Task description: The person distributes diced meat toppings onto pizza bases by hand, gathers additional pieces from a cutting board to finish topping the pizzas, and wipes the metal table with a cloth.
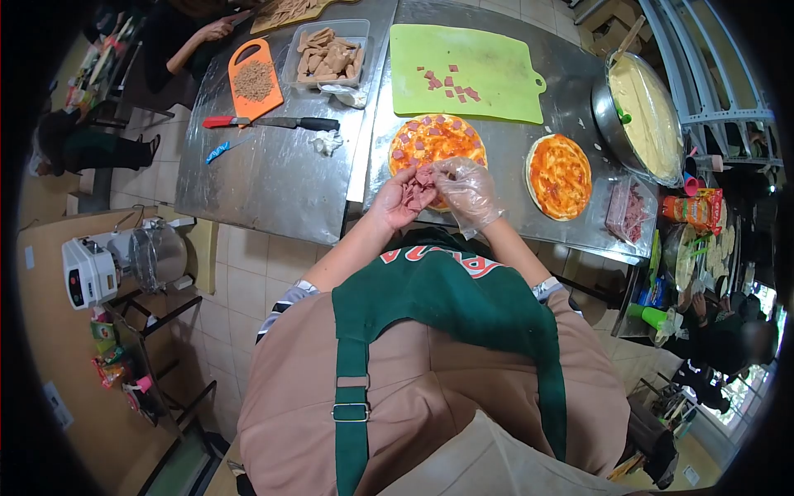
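Right now the left hand (pixel 403 201) cups ham bits (pixel 420 183), and the gloved right hand (pixel 465 188) pinches some; both sit at frame centre, touching, just below the pizza (pixel 436 140).

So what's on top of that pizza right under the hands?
The pizza carries red sauce and scattered pink meat pieces. The left hand, cupping more meat pieces, and the gloved right hand cover its near edge, so toppings there cannot be seen.

The steel table (pixel 273 178) carries two sauced pizzas (pixel 436 142), cutting boards (pixel 463 70), a knife (pixel 281 123) and trays (pixel 331 54).
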`<state>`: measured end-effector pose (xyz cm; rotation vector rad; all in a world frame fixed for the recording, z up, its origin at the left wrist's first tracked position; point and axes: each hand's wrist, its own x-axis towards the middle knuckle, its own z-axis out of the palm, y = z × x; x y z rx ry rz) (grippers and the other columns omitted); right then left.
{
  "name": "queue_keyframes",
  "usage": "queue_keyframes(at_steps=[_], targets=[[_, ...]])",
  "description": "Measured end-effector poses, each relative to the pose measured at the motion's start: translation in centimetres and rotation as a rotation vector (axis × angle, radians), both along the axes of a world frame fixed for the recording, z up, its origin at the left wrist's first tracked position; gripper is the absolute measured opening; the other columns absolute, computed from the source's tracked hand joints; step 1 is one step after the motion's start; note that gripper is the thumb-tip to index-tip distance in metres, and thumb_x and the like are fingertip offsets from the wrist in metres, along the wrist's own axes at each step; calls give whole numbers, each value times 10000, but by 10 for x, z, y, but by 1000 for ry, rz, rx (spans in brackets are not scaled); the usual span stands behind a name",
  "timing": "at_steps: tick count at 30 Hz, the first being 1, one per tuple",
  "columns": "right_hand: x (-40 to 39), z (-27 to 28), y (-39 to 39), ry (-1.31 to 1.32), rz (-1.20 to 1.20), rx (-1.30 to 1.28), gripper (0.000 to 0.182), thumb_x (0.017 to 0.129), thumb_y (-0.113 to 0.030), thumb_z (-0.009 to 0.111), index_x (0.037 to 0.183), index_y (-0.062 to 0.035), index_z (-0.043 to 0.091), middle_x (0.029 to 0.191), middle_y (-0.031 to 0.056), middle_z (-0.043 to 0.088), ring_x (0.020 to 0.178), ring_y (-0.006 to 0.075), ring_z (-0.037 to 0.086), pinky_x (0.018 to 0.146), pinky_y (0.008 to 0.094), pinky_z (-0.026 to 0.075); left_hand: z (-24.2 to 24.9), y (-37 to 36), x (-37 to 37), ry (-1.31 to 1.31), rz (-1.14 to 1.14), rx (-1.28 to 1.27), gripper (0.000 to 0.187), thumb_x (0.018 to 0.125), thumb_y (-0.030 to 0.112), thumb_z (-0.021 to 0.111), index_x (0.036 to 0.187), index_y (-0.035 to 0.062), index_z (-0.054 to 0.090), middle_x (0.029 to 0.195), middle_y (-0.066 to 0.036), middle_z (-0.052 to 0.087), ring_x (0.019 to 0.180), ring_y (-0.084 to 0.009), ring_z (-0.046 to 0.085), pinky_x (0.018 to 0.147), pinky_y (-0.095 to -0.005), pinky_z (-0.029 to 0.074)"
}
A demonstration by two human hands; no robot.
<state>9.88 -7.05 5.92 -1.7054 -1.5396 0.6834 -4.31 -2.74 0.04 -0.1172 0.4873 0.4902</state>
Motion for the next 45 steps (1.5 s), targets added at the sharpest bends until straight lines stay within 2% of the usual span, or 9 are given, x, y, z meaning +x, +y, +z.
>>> queue_keyframes(at_steps=[6,13,16,18,29,37,40,42,45], targets=[[-6,12,-3,-310,85,85,167,693,-242,614,761,-89,609,717,75,573,663,235,550,601,319,442,-12,-1,2,-100,-15,77,267,876,232,356,963,23,497,890,-73,566,791,-146,570,683,-295,493],[-7,4,-3,-319,72,105,131,698,-218,606,724,-89,606,705,73,569,634,225,552,580,310,442,-4,-5,4,-110,3,22,238,863,227,391,918,28,509,829,-75,574,730,-159,578,618,-258,496],[-5,6,-3,-77,61,-57,115,720,-178,592,743,-66,606,704,54,577,629,180,556,574,271,439,-10,-6,3,-52,-17,43,238,862,226,392,902,24,513,814,-82,575,723,-174,578,651,-276,500],[-3,5,-2,368,27,-242,125,744,-157,578,788,-43,605,712,42,585,648,117,546,589,235,434,-12,-8,3,-64,-30,74,237,863,218,391,908,18,510,831,-88,572,726,-177,578,672,-275,502],[0,-16,6,851,-169,-418,163,725,-142,615,849,-40,589,758,10,580,673,91,527,621,210,427,13,-11,-4,93,-46,93,141,821,117,490,930,28,502,782,-67,582,640,-91,591,461,-121,483],[9,-27,9,1303,-277,-612,174,728,-131,619,859,-31,563,761,19,570,665,117,535,587,215,428,5,-9,-6,127,-50,6,117,823,144,497,895,52,507,750,-59,580,601,-78,581,365,-123,412],[15,-30,19,907,-307,-487,143,733,-152,585,844,-61,573,758,39,591,630,172,556,565,270,446,-10,-7,-16,57,-77,8,115,825,156,496,885,59,512,731,-58,575,589,-81,579,335,-130,379],[23,-30,30,-218,-9,-40,185,762,-231,504,856,-84,568,826,71,603,702,248,574,621,334,454,-11,-8,-23,35,-78,15,122,821,143,501,913,64,516,732,-59,576,574,-76,576,324,-125,367],[25,-39,46,-424,137,41,245,782,-281,414,861,-101,559,892,85,587,778,290,561,690,379,439,-4,-11,-35,201,-12,-54,119,825,145,494,904,61,523,713,-46,570,566,-78,575,325,-132,372]])
